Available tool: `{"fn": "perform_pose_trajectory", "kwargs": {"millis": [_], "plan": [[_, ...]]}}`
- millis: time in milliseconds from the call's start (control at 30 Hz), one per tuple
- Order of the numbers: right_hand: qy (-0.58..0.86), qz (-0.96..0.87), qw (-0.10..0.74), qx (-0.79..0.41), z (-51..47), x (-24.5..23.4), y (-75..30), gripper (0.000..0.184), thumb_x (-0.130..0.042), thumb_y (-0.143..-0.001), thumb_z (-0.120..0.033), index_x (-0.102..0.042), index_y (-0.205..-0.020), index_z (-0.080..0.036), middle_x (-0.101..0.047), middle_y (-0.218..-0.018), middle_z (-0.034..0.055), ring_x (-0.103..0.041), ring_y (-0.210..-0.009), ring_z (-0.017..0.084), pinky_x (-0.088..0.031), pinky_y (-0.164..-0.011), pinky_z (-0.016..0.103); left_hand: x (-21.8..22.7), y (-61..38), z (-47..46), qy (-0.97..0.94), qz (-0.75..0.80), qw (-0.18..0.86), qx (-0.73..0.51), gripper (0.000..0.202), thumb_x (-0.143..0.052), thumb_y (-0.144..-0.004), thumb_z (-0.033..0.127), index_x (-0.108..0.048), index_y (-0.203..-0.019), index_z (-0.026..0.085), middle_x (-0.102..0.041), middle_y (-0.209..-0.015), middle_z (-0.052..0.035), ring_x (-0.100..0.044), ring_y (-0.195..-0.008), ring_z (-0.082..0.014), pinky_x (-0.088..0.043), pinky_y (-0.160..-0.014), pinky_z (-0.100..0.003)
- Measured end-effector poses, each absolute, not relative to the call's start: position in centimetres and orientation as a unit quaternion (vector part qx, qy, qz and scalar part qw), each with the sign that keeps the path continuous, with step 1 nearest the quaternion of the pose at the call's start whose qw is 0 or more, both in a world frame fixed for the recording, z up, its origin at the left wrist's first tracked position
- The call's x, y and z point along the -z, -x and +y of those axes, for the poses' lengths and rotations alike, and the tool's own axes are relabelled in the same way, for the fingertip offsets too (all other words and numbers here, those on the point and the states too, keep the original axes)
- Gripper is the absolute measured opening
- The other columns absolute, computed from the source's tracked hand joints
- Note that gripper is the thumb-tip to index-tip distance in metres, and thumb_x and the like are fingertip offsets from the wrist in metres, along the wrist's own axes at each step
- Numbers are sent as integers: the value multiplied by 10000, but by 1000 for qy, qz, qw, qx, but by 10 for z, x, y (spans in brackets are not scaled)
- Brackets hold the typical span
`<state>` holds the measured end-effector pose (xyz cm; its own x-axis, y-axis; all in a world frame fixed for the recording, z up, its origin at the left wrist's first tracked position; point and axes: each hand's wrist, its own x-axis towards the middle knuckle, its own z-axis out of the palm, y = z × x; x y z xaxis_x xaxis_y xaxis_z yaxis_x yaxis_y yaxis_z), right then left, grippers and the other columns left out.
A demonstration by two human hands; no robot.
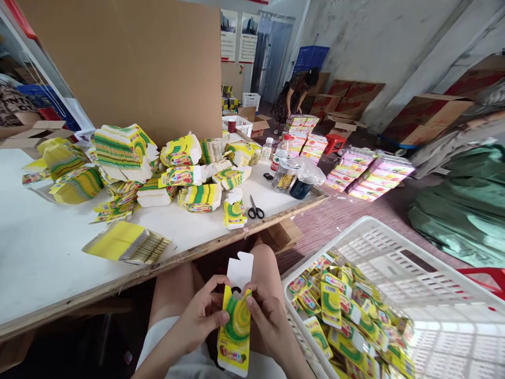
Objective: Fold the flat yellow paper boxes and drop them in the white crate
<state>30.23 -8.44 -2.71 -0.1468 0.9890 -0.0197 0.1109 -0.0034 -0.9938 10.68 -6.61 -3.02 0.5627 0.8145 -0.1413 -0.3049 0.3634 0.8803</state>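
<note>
Left hand (pixel 203 316) and right hand (pixel 265 311) both grip one flat yellow-and-green printed cardboard packet (pixel 235 326), held over the lap. Fingers pinch its upper side edges, thumbs on the printed face. Packet stands nearly upright, long axis running top to bottom; its plain white tab with a hook notch (pixel 240 271) points up and away from the body, the bottom end toward the lap.

Just right of the right hand: white perforated plastic crate (pixel 414 273), holding a heap of like yellow-green packets (pixel 347 321).

Ahead of the hands: white tabletop with a bare wooden front edge (pixel 47 252). On it, left-forward of the hands, a fanned stack of flat yellow cards (pixel 126 243); straight ahead, black-handled scissors (pixel 255 209); beyond, piles of the same striped packets (pixel 158 168).

Farther off, right of the table: pink shrink-wrapped bundles (pixel 366 176) on the floor, brown cartons (pixel 426 118), and another person (pixel 295 95) bending over goods.
</note>
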Motion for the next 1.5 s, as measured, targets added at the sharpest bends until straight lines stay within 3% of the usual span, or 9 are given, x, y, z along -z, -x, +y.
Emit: {"fn": "perform_pose_trajectory", "kwargs": {"millis": [100,233,367,567,800,933,1133,1367,1500], "plan": [[505,-552,450,-488,-83,28,-299,318,-522,-967,-470,-657,-831,-216,-654,-725,10,-610,-681,188,-478,-626,257,30,-109,-69,-432,294,772,-362,507,-767,-826,347,-478,-1233,265,-733,-953,-53,-683,-813,-181,-482,-717,-265],[529,-530,523,-407,-82,35,-294,291,-591,-932,-449,-694,-1097,-232,-713,-1111,97,-665,-1027,268,-538,-869,357,29,-111,-68,-439,301,762,-368,813,-754,-836,368,-265,-1481,298,-733,-1042,-84,-696,-934,-235,-507,-824,-342],[514,-559,526,-383,-82,34,-298,330,-504,-980,-446,-747,-1110,-265,-709,-1193,98,-626,-1158,281,-498,-992,418,32,-109,-64,-481,319,729,-368,546,-733,-844,382,-530,-1329,235,-719,-1149,-118,-679,-1028,-268,-513,-851,-339],[535,-550,444,-463,-81,31,-298,358,-644,-887,-351,-681,-1217,-218,-770,-953,74,-722,-839,247,-573,-722,322,38,-110,-67,-558,392,636,-361,489,-651,-908,343,-532,-1372,242,-690,-1250,-115,-671,-1047,-267,-532,-886,-339],[592,-582,420,-366,-79,30,-285,251,-628,-847,-248,-639,-1093,-202,-638,-547,-38,-560,-437,172,-426,-454,256,35,-110,-66,-521,336,692,-369,540,-613,-933,366,-444,-1435,262,-637,-1324,-125,-625,-1154,-276,-485,-979,-383],[576,-602,399,-381,-78,26,-283,262,-629,-824,-235,-627,-1083,-194,-582,-510,-58,-525,-435,161,-385,-442,242,31,-110,-63,-493,335,710,-375,612,-687,-876,412,-462,-1418,238,-702,-1189,-131,-665,-1069,-277,-500,-902,-363],[618,-593,374,-356,-76,31,-288,344,-615,-805,-223,-606,-1144,-162,-543,-529,-74,-527,-452,158,-405,-475,246,30,-112,-63,-499,326,709,-377,544,-684,-881,408,-508,-1369,247,-682,-1231,-123,-647,-1101,-272,-483,-950,-387],[564,-563,449,-404,-79,36,-300,311,-591,-930,-413,-695,-1140,-208,-692,-783,31,-631,-657,187,-502,-587,264,28,-114,-59,-459,344,730,-372,586,-780,-796,391,-535,-1301,225,-755,-1046,-91,-711,-862,-220,-525,-744,-293],[564,-519,506,-395,-82,40,-308,282,-635,-898,-438,-690,-1052,-208,-705,-853,50,-664,-731,210,-541,-638,294,30,-131,-60,-497,336,707,-375,524,-732,-839,341,-538,-1309,210,-755,-1078,-105,-725,-925,-240,-560,-778,-307]]}}
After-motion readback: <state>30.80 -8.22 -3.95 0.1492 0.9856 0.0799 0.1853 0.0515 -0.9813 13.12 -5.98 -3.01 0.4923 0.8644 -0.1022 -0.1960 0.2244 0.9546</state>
